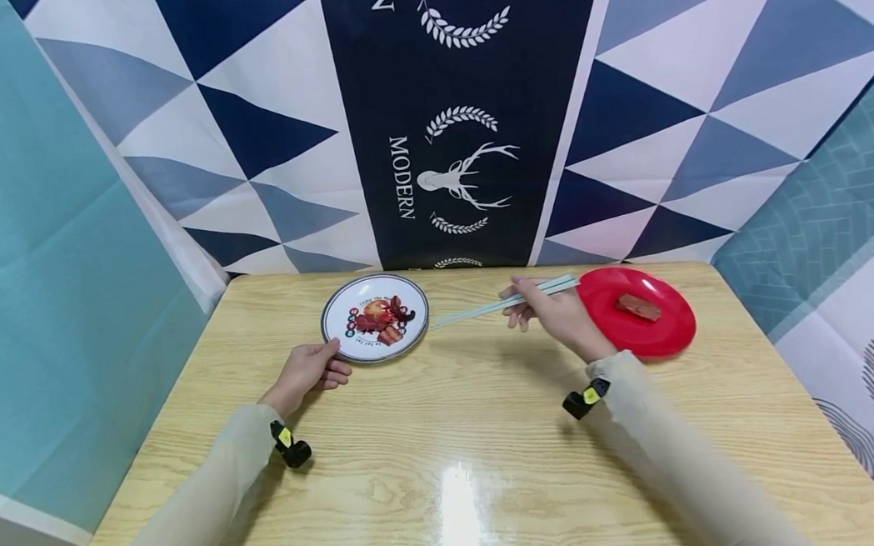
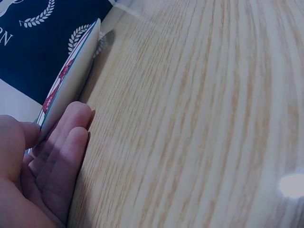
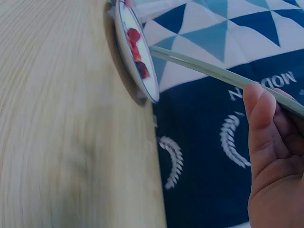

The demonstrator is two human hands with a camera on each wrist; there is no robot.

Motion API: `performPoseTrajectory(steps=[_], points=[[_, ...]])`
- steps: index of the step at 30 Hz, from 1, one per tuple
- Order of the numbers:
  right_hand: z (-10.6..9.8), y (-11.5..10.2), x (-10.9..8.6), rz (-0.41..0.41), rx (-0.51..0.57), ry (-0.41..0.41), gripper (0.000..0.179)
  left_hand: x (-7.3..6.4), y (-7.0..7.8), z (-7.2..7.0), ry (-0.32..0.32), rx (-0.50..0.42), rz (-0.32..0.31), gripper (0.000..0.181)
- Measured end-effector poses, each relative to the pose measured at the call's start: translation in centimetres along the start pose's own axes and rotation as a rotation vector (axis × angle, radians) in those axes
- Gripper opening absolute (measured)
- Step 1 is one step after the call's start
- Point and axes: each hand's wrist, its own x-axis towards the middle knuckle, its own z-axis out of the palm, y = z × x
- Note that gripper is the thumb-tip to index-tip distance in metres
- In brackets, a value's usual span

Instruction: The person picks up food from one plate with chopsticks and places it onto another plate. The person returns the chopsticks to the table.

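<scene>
My left hand (image 1: 309, 373) pinches the near left rim of a round white plate (image 1: 339, 304) with a dark edge. In the left wrist view its thumb lies on the rim, and the other fingers extend under the plate's side. Several reddish-brown food pieces (image 1: 390, 334) lie in the middle of this plate, over printed decoration. My right hand (image 1: 552, 309) holds a pair of pale green chopsticks (image 1: 477, 311) above the table. Their tips point left, right by the white plate's right rim, with nothing between them.
A red plate (image 1: 677, 329) stands at the right, beyond my right wrist, with one brown meat-like piece (image 1: 639, 307) on it. Both plates are near the back edge of the wooden table (image 1: 387, 443). A patterned cloth (image 1: 469, 179) hangs right behind it.
</scene>
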Motion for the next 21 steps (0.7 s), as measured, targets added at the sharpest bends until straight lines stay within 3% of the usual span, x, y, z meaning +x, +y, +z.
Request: performPoseTrajectory(steps=[5,11,21], points=[[-3.5,-1.4,-2.0,-0.027,-0.055,0.028,0.046,-0.2,0.1,0.0,-0.011,-0.009,0.002,0.052],[-6.8,-3.0,-4.7,0.057,-0.170,0.106,0.054,-0.1,0.0,-0.1,-0.013,0.000,0.009,0.053],[-10.0,-3.4,-7.7,0.041,-0.187,0.218,0.049,-0.1,-0.2,-0.1,-0.007,-0.018,0.007,0.053]])
